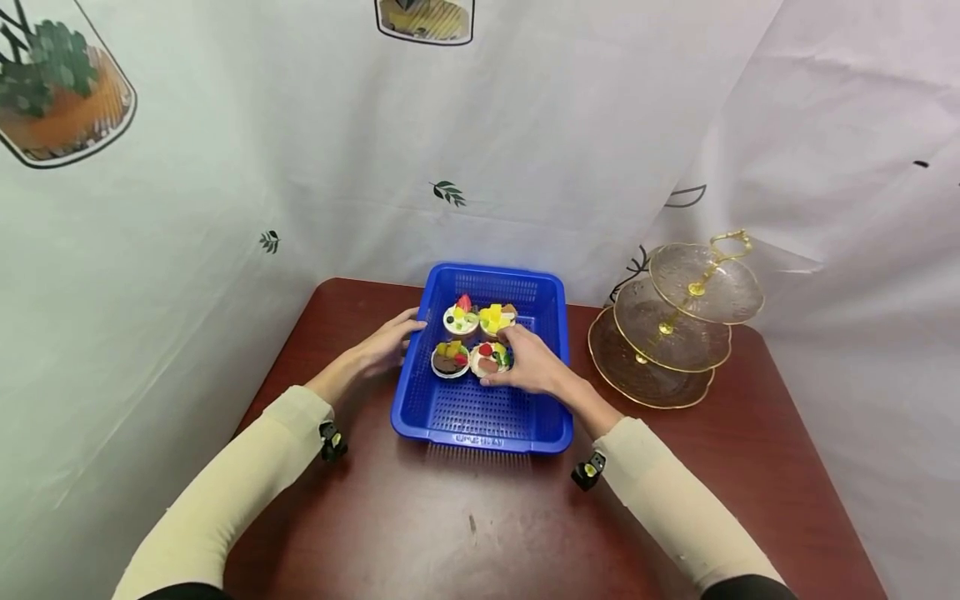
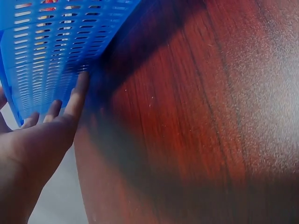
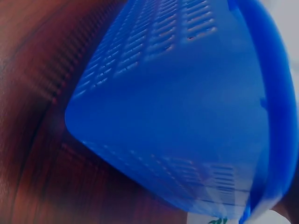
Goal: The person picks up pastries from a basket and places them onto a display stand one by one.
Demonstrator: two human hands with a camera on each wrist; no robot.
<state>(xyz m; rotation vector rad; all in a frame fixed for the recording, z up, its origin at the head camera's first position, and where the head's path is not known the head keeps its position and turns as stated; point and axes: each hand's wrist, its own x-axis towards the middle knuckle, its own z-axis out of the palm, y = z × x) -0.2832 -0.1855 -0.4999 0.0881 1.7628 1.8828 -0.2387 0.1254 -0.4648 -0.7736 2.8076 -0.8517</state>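
Fruit-topped tart (image 1: 491,357) in white cup

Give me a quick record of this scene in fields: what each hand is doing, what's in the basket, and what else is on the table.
left hand: straight fingers against the outer left wall of the blue basket
right hand: inside the basket, fingers curled round the near-right fruit tart
basket contents: four fruit tarts in a two-by-two cluster
stand: three-tier glass stand, right of the basket, apart from it
surface: dark red wooden table
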